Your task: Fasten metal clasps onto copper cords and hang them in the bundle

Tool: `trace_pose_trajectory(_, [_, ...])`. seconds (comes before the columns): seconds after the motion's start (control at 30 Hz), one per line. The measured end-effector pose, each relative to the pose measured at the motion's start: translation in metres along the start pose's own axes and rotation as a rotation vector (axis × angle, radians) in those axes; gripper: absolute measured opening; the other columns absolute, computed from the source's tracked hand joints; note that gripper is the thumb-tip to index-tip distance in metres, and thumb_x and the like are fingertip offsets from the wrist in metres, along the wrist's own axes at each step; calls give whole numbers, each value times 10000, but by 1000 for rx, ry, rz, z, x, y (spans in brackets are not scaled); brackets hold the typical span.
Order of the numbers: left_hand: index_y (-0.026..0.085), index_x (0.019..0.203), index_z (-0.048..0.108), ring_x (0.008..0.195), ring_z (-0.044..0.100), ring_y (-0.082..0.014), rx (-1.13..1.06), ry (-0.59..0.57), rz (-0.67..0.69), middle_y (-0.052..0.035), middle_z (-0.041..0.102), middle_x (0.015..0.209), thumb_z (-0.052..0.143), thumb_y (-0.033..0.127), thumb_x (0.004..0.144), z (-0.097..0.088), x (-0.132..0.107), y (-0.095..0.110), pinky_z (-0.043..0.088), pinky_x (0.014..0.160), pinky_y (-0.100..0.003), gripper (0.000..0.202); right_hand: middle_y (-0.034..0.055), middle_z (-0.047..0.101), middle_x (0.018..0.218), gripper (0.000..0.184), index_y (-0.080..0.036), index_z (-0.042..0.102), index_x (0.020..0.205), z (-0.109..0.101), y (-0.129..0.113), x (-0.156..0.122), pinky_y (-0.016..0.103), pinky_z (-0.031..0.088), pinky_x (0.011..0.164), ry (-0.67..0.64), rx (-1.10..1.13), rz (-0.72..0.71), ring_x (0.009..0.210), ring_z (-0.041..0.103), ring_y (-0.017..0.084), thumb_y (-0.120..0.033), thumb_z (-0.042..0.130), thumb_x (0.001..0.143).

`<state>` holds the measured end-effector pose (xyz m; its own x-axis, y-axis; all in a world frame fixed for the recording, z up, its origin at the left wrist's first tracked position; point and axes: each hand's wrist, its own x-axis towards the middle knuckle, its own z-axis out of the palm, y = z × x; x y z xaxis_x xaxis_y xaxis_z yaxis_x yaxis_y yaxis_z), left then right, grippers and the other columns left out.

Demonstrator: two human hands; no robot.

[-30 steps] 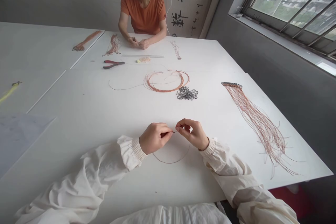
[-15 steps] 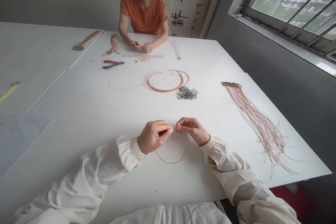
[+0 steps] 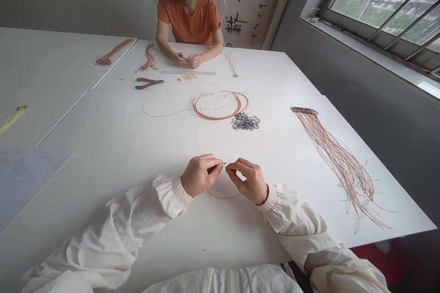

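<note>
My left hand (image 3: 202, 174) is closed in a pinch on a small dark fish hook (image 3: 224, 163), most of it hidden by the fingers. Just to its right, my right hand (image 3: 248, 178) pinches a thin reddish fishing line (image 3: 223, 198) with thumb and forefinger. The line hangs in a loop below both hands, and a short end sticks up between the fingertips. Beyond the hands lie a pile of dark fish hooks (image 3: 245, 122) and a coil of reddish line (image 3: 202, 113).
Hooks tied to long reddish lines form a bundle (image 3: 338, 165) at the right. Red-handled pliers (image 3: 148, 83) and a ruler (image 3: 187, 73) lie farther off on the white table (image 3: 165, 146). Opposite me sits a person in an orange shirt (image 3: 190, 23), forearms on the table.
My right hand has turned and shifted slightly, its fingertips now close to the hook. The hanging loop has become smaller, and a short line end now points up.
</note>
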<state>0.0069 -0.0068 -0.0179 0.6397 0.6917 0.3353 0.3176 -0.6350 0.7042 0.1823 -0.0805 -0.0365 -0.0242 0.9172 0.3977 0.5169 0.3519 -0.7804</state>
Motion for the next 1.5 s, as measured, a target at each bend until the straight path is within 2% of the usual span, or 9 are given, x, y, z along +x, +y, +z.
trace_pose_trajectory(0.1, [158, 781, 695, 547, 416, -98, 18, -65, 20, 4, 500, 633, 510, 172, 915, 2, -2, -1, 349, 537, -235, 229, 28, 629, 759, 140, -189, 683, 894, -7, -2, 3, 241, 379, 558, -39, -11, -27, 618, 521, 109, -164, 546, 874])
trace_pose_trajectory(0.2, [153, 705, 645, 542, 393, -96, 10, -114, 50, 9, 474, 626, 497, 160, 912, 3, -6, 0, 335, 529, -237, 255, 14, 634, 731, 110, -187, 687, 860, -12, -1, 8, 238, 350, 533, -66, 48, 26, 591, 481, 102, -158, 582, 846])
trace_pose_trajectory(0.43, [154, 678, 599, 544, 387, -92, -72, -145, 48, 13, 467, 628, 510, 151, 902, 5, -10, 4, 330, 521, -230, 241, -20, 559, 582, 108, -153, 694, 770, -15, 4, 15, 246, 229, 466, -180, 301, 312, 480, 267, 72, -250, 663, 806])
trace_pose_trajectory(0.63, [155, 704, 652, 536, 397, -94, -150, -114, 21, 8, 486, 616, 534, 179, 901, 3, -11, 7, 357, 521, -228, 231, 35, 630, 696, 147, -141, 676, 766, -17, 8, 18, 256, 378, 569, -223, 617, 415, 593, 481, 110, -286, 693, 787])
trace_pose_trajectory(0.77, [156, 744, 698, 551, 459, -105, -188, -44, -71, -10, 548, 628, 565, 213, 893, 1, -7, 9, 404, 534, -224, 207, 18, 597, 666, 156, -153, 660, 778, -16, 5, 16, 252, 367, 547, -128, 617, 376, 579, 464, 107, -304, 685, 806])
trace_pose_trajectory(0.93, [149, 764, 723, 577, 524, -122, -254, 33, -141, -26, 603, 644, 598, 236, 878, -2, -1, 11, 448, 547, -224, 190, -2, 583, 628, 86, -172, 672, 795, -12, -2, 9, 251, 279, 470, -10, 267, 189, 498, 328, 85, -240, 634, 832])
trace_pose_trajectory(1.1, [149, 764, 733, 586, 544, -127, -284, 48, -177, -30, 614, 645, 608, 233, 870, -1, 0, 12, 452, 545, -225, 185, 5, 618, 667, 79, -188, 667, 812, -12, -2, 6, 246, 326, 486, -9, 87, 51, 516, 413, 94, -182, 590, 829])
trace_pose_trajectory(1.3, [151, 770, 731, 582, 521, -122, -250, 33, -162, -25, 605, 645, 596, 233, 879, 0, -2, 10, 448, 555, -228, 192, 15, 625, 714, 112, -194, 676, 876, -14, -1, 6, 238, 354, 508, -39, 68, -34, 574, 489, 100, -155, 573, 853])
trace_pose_trajectory(1.5, [150, 763, 719, 552, 479, -106, -172, -29, -100, -13, 573, 630, 569, 206, 890, 3, -4, 12, 419, 537, -221, 204, 27, 610, 736, 107, -196, 696, 884, -15, -3, 8, 243, 329, 485, -42, 101, 2, 561, 446, 102, -228, 595, 866])
